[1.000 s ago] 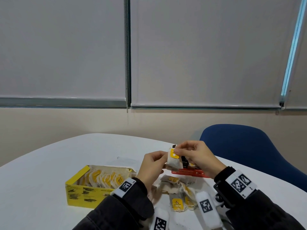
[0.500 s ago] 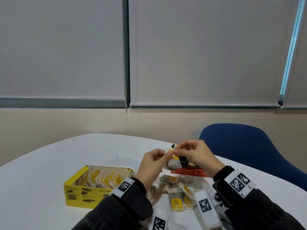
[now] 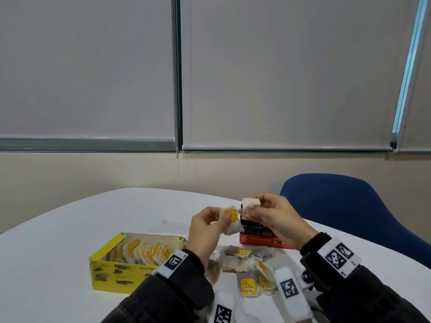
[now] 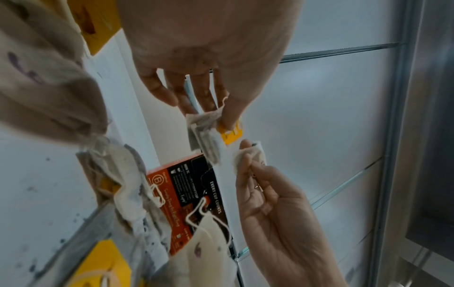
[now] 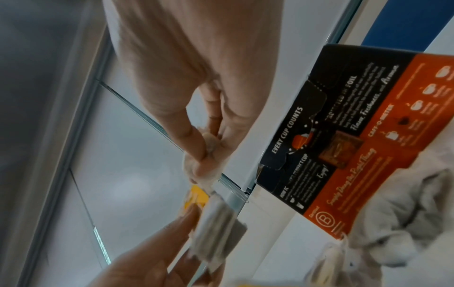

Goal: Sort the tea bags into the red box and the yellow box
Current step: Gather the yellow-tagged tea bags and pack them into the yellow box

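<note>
In the head view, bare bench [image 3: 70,229] is seen left of the yellow box [image 3: 116,273]; the left hand [image 3: 205,231] pinches a yellow-tagged tea bag [image 3: 232,223], the right hand [image 3: 275,220] pinches a plain tea bag [image 3: 250,204], raised before the red box [image 3: 258,238]. Box print is shown only in the wrist views.

Both hands are raised above the table, close together but apart. The left hand [image 3: 205,227] sits at 9 o'clock of the right, its thumb and index finger pinching a yellow-tagged tea bag [image 3: 231,221] while the other fingers curl loosely. The right hand [image 3: 272,217], slightly higher, pinches a plain tea bag [image 3: 250,204] between thumb and fingertips; its other fingers seem loosely bent. Both forearms, in dark sleeves, rise from 6 o'clock, each wrist wearing a white marker band.
</note>
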`<state>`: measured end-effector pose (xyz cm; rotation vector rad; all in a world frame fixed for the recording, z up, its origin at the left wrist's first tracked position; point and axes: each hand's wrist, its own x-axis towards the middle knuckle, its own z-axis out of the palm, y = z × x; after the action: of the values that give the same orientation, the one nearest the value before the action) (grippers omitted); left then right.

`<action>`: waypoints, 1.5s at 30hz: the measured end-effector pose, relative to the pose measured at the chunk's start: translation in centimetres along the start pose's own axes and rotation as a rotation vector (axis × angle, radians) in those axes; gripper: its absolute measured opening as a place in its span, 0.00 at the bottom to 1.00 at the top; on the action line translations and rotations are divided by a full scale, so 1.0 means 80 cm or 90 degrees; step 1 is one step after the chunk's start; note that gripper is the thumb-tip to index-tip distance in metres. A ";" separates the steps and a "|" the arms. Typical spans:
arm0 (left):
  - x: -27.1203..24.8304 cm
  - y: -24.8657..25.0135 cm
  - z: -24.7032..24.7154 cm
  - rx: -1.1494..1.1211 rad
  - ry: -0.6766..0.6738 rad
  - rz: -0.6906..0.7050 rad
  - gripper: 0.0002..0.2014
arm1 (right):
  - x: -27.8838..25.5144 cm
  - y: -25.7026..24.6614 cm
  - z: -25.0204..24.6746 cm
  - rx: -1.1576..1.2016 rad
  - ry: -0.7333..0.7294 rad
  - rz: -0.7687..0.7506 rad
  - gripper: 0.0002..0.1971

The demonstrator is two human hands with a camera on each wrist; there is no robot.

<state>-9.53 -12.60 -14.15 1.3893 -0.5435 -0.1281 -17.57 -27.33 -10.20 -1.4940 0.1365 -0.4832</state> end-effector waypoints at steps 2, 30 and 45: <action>0.000 0.000 0.000 -0.009 -0.011 -0.025 0.03 | 0.000 0.001 -0.003 -0.055 0.012 -0.020 0.13; -0.008 0.004 0.008 -0.192 -0.087 -0.107 0.13 | -0.005 -0.004 0.001 -0.185 -0.066 -0.006 0.16; -0.005 0.006 0.009 -0.204 -0.041 -0.075 0.09 | -0.011 -0.001 0.006 -0.127 -0.144 0.024 0.19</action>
<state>-10.32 -13.02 -13.78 1.1067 -0.4713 -0.3407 -18.18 -26.59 -10.25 -1.7269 0.0358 -0.2727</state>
